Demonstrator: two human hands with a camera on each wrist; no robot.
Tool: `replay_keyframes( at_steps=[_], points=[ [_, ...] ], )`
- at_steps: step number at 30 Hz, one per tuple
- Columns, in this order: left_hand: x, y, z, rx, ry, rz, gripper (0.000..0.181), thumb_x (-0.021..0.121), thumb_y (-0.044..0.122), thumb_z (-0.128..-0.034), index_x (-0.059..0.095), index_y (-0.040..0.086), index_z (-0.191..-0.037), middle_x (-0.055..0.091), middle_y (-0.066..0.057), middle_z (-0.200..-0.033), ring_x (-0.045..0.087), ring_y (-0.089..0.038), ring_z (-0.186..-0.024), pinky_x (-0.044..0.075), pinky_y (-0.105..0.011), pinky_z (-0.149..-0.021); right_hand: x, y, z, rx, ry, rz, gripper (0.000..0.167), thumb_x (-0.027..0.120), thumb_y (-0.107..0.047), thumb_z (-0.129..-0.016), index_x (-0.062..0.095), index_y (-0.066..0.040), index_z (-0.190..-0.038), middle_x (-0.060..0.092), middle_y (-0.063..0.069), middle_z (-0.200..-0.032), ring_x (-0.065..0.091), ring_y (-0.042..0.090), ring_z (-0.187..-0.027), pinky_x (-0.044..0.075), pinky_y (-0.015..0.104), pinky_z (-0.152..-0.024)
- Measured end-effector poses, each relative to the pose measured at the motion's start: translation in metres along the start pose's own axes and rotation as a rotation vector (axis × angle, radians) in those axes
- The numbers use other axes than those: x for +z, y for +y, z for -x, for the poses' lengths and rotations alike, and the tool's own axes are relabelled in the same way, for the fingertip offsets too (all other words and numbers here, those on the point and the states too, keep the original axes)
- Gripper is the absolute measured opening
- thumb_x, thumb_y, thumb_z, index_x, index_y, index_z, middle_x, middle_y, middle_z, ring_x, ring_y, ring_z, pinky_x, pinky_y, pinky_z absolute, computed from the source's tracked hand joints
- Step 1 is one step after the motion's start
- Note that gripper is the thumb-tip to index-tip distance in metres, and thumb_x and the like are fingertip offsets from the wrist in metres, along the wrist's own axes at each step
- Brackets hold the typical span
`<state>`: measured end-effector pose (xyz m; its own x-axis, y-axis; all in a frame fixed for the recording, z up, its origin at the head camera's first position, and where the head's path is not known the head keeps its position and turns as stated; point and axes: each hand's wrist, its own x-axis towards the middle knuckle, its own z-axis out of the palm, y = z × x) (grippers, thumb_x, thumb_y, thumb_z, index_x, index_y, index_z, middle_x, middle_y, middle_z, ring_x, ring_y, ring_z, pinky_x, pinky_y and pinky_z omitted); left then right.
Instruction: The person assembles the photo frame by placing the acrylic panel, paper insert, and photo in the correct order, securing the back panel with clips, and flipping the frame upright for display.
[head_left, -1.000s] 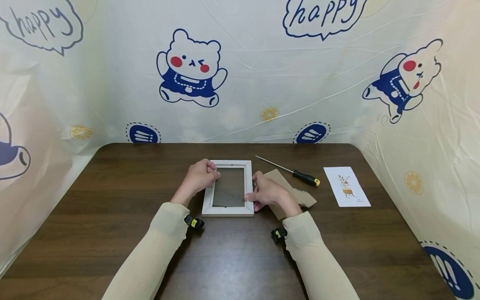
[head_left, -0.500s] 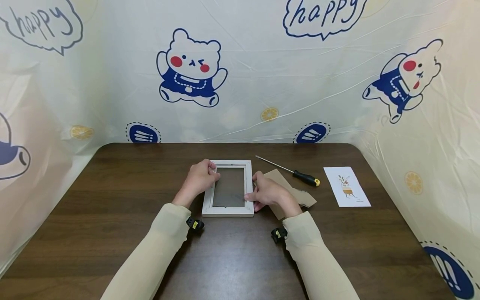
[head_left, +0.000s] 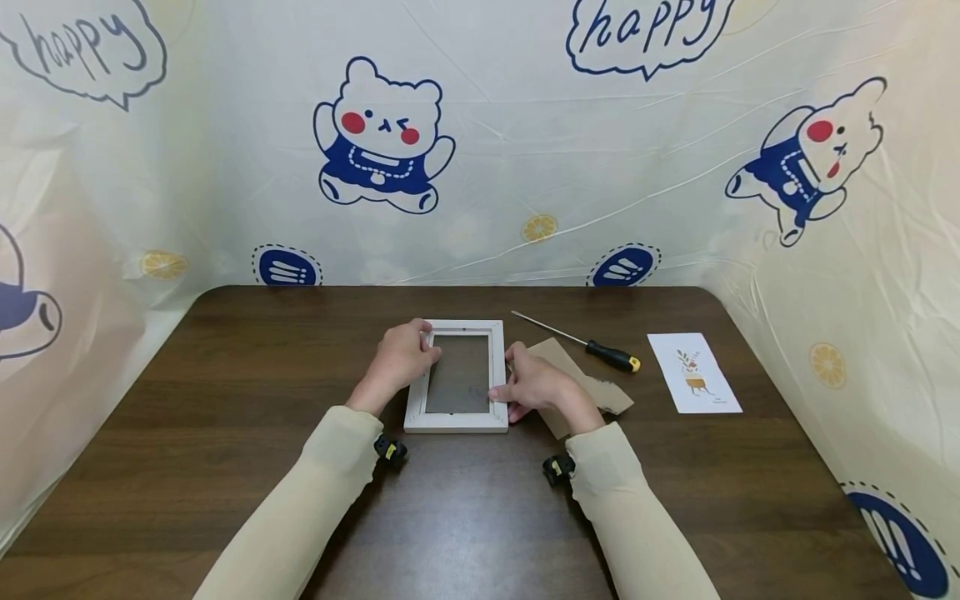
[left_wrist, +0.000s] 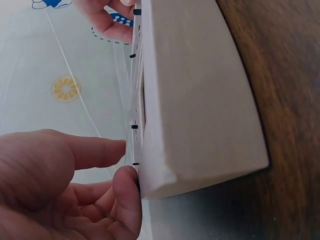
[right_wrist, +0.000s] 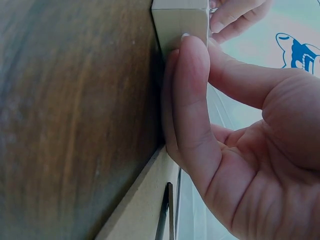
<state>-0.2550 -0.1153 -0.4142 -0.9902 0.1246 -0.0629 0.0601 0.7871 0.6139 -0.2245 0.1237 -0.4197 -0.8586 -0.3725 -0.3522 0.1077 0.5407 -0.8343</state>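
A white picture frame lies flat on the dark wooden table, its back side up, with small black tabs along its inner edge. At its upper left corner, my left hand has thumb and index finger close together by a tab; whether they pinch the tab or only the frame's edge is hard to tell. My right hand grips the right rail, thumb on top and fingers against the outer side. Under the right hand lies a brown backing board with a torn edge.
Behind the board rests a screwdriver with a black and yellow handle. Farther right is a white card printed with a potted plant. A patterned curtain encloses the table's back and sides.
The fingers of my left hand have shifted slightly at the frame's corner, and the left forearm has moved a little. The right hand and the frame stay in place.
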Motion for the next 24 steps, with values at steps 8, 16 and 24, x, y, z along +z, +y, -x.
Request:
replay_keyframes(
  at_steps=[8,16,24],
  points=[
    [0.0005,0.0001,0.0018,0.027,0.031,-0.037,0.042,0.072,0.012,-0.1005,0.062,-0.008,-0.135,0.06,-0.014,-0.097,0.058,-0.027,-0.082,0.051,-0.038,-0.072,-0.0002,0.0002,0.0,-0.001,-0.003,0.017,0.054,0.071,-0.006,-0.102,0.036,0.003,-0.142,0.065,0.019,-0.094,0.066,0.021,-0.061,0.063,0.034,-0.062],
    [0.0045,-0.0005,0.0003,0.043,0.053,-0.061,0.041,0.07,0.011,-0.0999,0.061,-0.009,-0.135,0.058,-0.015,-0.098,0.057,-0.032,-0.093,0.05,-0.048,-0.084,-0.0003,-0.0001,0.0,0.0,-0.001,0.008,0.054,0.071,-0.004,-0.102,0.035,0.004,-0.142,0.064,0.02,-0.094,0.066,0.02,-0.059,0.063,0.035,-0.06],
    [0.007,0.0017,0.002,0.01,0.059,-0.068,0.045,0.071,0.01,-0.0993,0.059,-0.009,-0.139,0.061,-0.021,-0.108,0.059,-0.034,-0.095,0.054,-0.046,-0.08,-0.0003,-0.0004,0.0004,-0.001,-0.004,0.008,0.054,0.071,-0.004,-0.102,0.035,0.003,-0.141,0.065,0.02,-0.095,0.066,0.021,-0.061,0.063,0.035,-0.061]
  ],
)
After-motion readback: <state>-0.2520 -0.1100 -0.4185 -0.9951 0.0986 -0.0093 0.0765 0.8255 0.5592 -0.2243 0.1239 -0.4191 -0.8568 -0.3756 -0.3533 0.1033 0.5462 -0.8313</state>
